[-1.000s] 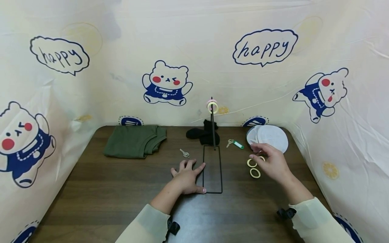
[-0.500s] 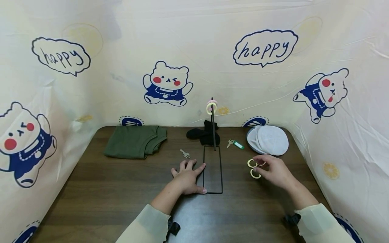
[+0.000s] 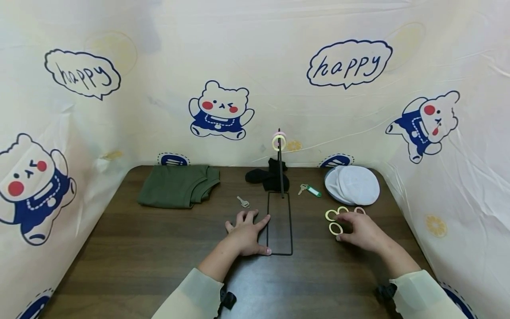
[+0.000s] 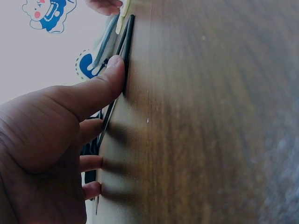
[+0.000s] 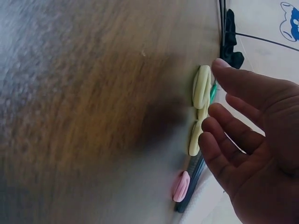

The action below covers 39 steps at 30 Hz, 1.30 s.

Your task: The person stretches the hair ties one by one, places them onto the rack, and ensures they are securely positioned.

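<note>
White cloth [image 3: 275, 53] edging brown surface [image 3: 159, 252]; spread left hand [image 3: 244, 238] on black wire stand [image 3: 280, 177], spread right hand [image 3: 361, 231] by yellow rings [image 5: 202, 87]

Left hand [image 4: 46, 121], thumb on a thin black frame [image 4: 129, 46].
Its other fingers [image 4: 92, 163] reach down to the wooden table [image 4: 201, 116], spread out to the left; to the right, part of the right hand [image 4: 105, 5] is just beside a pale yellow ring [image 4: 123, 18], and a white cloth [image 4: 42, 60] fills the far side.
</note>
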{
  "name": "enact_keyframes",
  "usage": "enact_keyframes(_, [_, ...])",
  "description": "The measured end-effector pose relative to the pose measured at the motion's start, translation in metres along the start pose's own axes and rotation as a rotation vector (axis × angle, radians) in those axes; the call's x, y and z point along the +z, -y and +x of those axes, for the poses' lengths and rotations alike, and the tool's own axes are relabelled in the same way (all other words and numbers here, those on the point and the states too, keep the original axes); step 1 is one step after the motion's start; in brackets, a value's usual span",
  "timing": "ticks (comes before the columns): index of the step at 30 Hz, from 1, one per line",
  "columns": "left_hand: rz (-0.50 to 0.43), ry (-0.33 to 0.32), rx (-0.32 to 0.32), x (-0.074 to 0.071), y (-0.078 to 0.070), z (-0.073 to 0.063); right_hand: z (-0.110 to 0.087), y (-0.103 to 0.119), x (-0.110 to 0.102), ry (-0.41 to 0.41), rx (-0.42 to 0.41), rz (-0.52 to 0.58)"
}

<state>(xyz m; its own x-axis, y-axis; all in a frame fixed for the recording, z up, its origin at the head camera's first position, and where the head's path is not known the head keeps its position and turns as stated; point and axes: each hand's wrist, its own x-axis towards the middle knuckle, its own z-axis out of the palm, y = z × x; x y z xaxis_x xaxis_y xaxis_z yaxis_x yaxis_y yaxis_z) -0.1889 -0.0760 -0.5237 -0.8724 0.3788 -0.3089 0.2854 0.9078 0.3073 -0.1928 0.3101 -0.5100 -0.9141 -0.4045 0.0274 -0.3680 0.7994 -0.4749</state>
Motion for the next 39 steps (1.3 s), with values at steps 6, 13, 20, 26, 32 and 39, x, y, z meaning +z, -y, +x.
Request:
enact_keyframes(6, [-0.002,-0.004,0.003,0.0019,0.0008,-0.0003,0.0029,-0.0016,0.0049,0.080,0.034,0.054])
enact_keyframes(13, [-0.006,-0.012,0.004,0.0017,0.0010,-0.0009,0.0044,-0.0024,0.0074,0.081,0.042,0.024])
enact_keyframes(20, [-0.003,-0.009,0.005,0.0013,0.0005,-0.0010,0.0050,-0.0017,0.0094,0.035,0.019,-0.027])
enact_keyframes(26, [-0.006,-0.002,-0.001,-0.0002,0.0001,-0.0012,0.0055,0.0007,0.0069,-0.031,-0.016,-0.018])
enact_keyframes(32, [-0.007,0.005,-0.005,0.0004,0.0002,-0.0002,0.0050,0.0014,0.0064,-0.048,-0.026,-0.016])
enact_keyframes(39, [-0.010,0.007,-0.007,0.0003,-0.0003,0.0000,0.0045,-0.0036,0.0085,-0.040,-0.008,-0.024])
